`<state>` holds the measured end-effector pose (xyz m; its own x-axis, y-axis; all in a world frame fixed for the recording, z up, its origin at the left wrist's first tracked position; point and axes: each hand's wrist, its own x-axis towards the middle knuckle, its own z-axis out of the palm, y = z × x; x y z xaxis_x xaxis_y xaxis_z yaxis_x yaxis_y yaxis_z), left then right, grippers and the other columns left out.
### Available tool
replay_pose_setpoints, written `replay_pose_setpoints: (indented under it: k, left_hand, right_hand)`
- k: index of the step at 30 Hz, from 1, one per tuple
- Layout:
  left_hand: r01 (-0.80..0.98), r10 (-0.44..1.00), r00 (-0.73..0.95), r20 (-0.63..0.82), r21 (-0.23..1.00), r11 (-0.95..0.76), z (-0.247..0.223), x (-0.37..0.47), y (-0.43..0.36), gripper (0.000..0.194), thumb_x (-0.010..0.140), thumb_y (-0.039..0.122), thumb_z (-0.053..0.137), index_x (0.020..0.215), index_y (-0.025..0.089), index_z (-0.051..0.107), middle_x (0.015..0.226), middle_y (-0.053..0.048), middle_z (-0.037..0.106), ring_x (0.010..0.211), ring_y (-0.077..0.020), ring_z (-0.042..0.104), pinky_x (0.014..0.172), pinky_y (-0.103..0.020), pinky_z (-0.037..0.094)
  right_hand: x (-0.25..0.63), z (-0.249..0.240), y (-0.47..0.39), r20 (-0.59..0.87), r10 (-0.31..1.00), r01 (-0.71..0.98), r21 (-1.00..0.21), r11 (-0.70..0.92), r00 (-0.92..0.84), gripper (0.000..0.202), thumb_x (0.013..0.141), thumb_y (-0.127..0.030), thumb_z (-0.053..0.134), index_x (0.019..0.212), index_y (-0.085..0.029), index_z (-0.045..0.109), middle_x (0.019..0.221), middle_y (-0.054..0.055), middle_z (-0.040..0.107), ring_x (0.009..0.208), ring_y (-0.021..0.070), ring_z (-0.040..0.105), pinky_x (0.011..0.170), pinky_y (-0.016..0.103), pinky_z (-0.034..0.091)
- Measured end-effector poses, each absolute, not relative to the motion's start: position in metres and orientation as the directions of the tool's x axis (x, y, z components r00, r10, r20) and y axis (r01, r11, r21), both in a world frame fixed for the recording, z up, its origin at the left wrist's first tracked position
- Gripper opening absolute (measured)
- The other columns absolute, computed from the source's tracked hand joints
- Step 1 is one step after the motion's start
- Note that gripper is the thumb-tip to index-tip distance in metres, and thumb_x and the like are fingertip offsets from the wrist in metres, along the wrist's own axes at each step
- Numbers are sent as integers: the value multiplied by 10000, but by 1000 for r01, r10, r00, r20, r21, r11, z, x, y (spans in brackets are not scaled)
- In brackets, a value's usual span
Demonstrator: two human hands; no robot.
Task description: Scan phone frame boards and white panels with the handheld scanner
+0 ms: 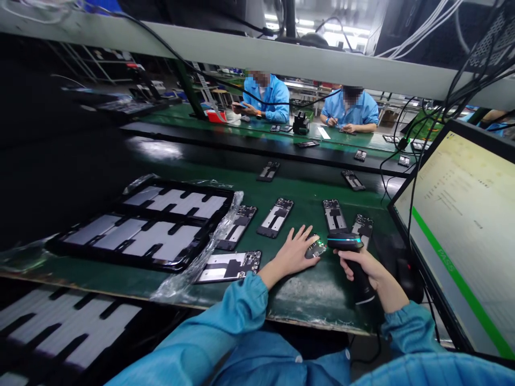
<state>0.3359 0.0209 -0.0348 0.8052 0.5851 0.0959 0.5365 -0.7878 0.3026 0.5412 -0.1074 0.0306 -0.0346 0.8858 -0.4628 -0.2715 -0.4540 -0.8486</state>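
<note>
My right hand (pixel 364 265) is wrapped round the handle of a black barcode scanner (pixel 345 241) with a blue light strip, its head facing left. My left hand (pixel 295 251) lies with fingers spread over a phone part whose circuit board (pixel 316 247) shows at the fingertips under a green light; the rest is under the hand. Beyond the hands are an open phone frame (pixel 276 217), another one (pixel 333 215) and one partly behind the scanner (pixel 363 229). To the left of my left hand, a phone frame (pixel 230 266) lies sideways near the table edge.
Black trays (pixel 140 225) with grey inserts sit in plastic film at left. A monitor (pixel 458 241) showing PASS stands at right with cables. Further frames lie toward the dark conveyor (pixel 241 145). Beyond, a person (pixel 273 96) and another person (pixel 364 110) sit working. A shelf beam crosses above.
</note>
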Motion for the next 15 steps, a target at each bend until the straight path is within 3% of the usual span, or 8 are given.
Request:
replay_pose_setpoints:
  k: [4, 9, 10, 12, 14, 15]
  left_hand:
    - [551, 598, 798, 74, 313, -773, -28, 335, 18, 669, 816, 528, 612, 1419, 281, 458, 1597, -119, 307, 1485, -360, 218, 1171, -630, 186]
    - [576, 612, 790, 34, 303, -759, -39, 335, 22, 719, 771, 534, 625, 1444, 349, 453, 1617, -71, 241, 1492, -348, 194, 1198, -615, 192]
    - [579, 607, 795, 10, 288, -763, -48, 337, 27, 750, 741, 551, 649, 1444, 380, 452, 1611, -59, 242, 1479, -359, 222, 1191, -616, 225]
    - [601, 611, 791, -33, 233, -765, -70, 342, 38, 721, 699, 545, 691, 1389, 452, 504, 1560, -44, 340, 1418, -390, 345, 1132, -630, 342]
    - [626, 636, 771, 34, 143, -766, -90, 346, 45, 518, 762, 442, 662, 1277, 477, 611, 1461, -34, 500, 1320, -396, 488, 1027, -635, 459]
    - [631, 639, 762, 105, 101, -769, -97, 346, 46, 424, 805, 370, 625, 1216, 469, 660, 1406, -24, 566, 1275, -386, 542, 982, -621, 500]
  right_hand:
    - [547, 38, -108, -412, 910, -163, -902, -399, 53, 329, 769, -437, 695, 930, -171, 587, 599, -46, 552, 426, 72, 451, 409, 223, 382]
    - [583, 50, -20, -253, 897, 235, -907, -350, 363, 243, 746, -398, 705, 785, -178, 610, 496, 1, 568, 432, 160, 530, 467, 323, 467]
    - [596, 53, 10, -203, 876, 324, -873, -364, 439, 212, 727, -342, 726, 796, -177, 612, 547, 33, 614, 486, 197, 587, 509, 352, 496]
    - [629, 57, 74, -78, 802, 469, -776, -421, 592, 280, 693, -216, 743, 933, -151, 614, 842, 142, 707, 767, 291, 688, 704, 422, 544]
    - [661, 55, 127, 8, 720, 542, -664, -515, 694, 459, 690, -159, 745, 1110, -96, 570, 1178, 227, 638, 1065, 343, 640, 918, 483, 503]
    - [676, 51, 148, 17, 693, 556, -611, -563, 720, 520, 691, -167, 759, 1159, -81, 550, 1254, 235, 599, 1126, 343, 613, 966, 495, 483]
